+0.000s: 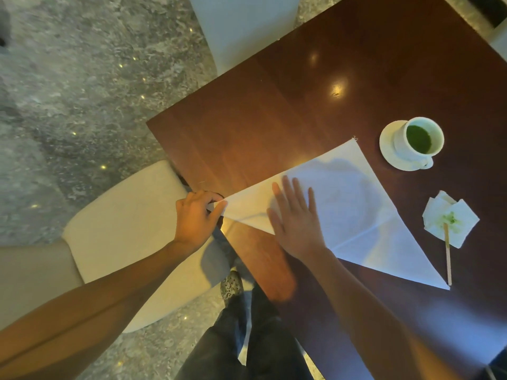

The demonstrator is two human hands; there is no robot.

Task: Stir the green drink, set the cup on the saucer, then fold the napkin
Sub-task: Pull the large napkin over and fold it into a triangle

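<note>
While the left hand [195, 218] pinches the napkin's [354, 212] pointed corner at the near left corner of the table [274, 105], the right hand [295, 219] lies flat on the cloth with its fingers straight and slightly spread, pressing it down. The napkin is white and folded into a triangle; it stretches from that pinched tip along the near edge, with one corner pointing toward the cup [418, 139] and another reaching the near right part of the table. The cup, white and holding the green drink, stands on the saucer [389, 152] toward the right edge, just beyond the napkin's far corner. Near the right edge lies a crumpled tissue [450, 218] stained green, and a wooden stirrer [447, 256] rests with its tip on the tissue, its other end next to the napkin's right corner. A pale chair [129, 231] stands beside the table's left edge
</note>
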